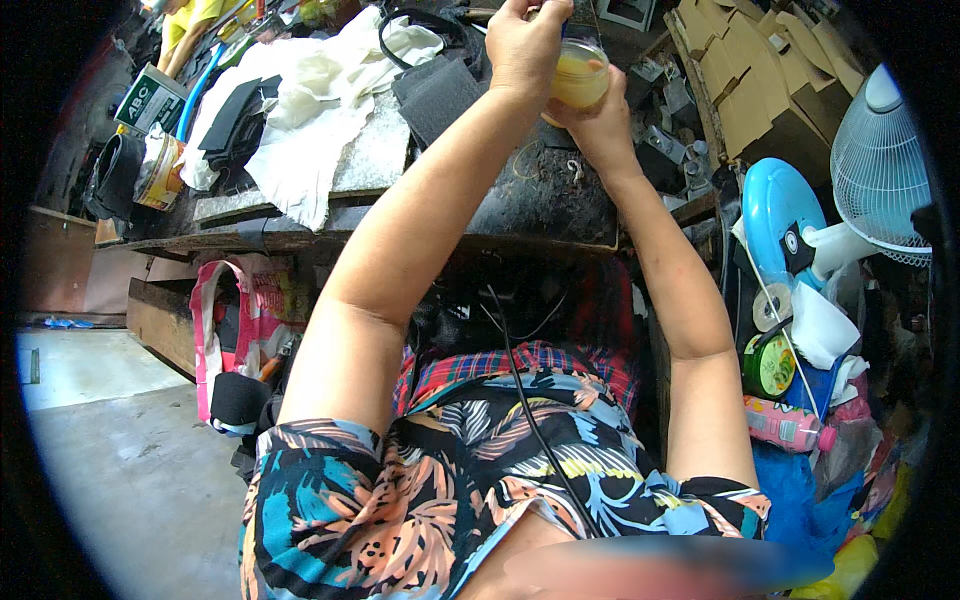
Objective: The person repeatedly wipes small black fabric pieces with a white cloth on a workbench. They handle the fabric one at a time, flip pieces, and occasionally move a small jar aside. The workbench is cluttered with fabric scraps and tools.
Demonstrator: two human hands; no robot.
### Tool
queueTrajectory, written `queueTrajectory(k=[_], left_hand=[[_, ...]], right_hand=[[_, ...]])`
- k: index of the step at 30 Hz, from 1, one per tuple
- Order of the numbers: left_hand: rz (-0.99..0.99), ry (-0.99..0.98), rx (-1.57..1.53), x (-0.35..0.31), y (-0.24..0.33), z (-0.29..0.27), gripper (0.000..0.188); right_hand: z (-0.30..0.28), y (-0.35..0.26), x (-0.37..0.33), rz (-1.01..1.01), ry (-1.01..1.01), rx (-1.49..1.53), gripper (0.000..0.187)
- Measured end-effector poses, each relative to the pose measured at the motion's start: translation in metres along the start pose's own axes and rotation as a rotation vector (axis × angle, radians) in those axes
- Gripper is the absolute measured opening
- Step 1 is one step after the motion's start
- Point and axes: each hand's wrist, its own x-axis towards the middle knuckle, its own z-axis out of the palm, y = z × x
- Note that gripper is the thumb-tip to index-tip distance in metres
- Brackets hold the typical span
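Note:
Both my arms stretch forward over the dark worktable (560,210). At the top of the view, my right hand (600,125) is wrapped round a clear jar (580,78) with yellowish contents, gripping it from below and the right. Just left of the jar, my left hand (525,48) is closed, its fingers partly cut off by the upper edge. Something small and dark shows by its fingertips, but I cannot make out what it is. Dark grey fabric pieces (438,98) lie on the table beside my left wrist.
White cloth (315,120) and a black folded piece (238,118) cover the table's left part. A blue and white fan (785,215) stands right, below cardboard boxes (765,85). A pink bottle (785,425) lies among bags. A pink bag (225,330) hangs below left.

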Motion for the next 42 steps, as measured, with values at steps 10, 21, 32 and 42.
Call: queueTrajectory(k=[10, 21, 32, 42], left_hand=[[-0.148, -0.059, 0.300, 0.022, 0.014, -0.038, 0.048], [0.034, -0.258, 0.462, 0.027, 0.003, -0.033, 0.054], [0.387, -0.248, 0.847, 0.029, -0.011, -0.015, 0.046], [0.187, -0.312, 0.552, 0.018, 0.034, -0.023, 0.054]], right_hand=[[-0.011, 0.016, 0.042, 0.018, -0.371, -0.162, 0.098], [-0.042, -0.043, 0.065, -0.367, -0.536, -1.117, 0.072], [-0.071, -0.068, 0.052, -0.418, -0.410, -1.140, 0.073], [-0.077, -0.067, 0.051, -0.511, -0.269, -0.380, 0.057]])
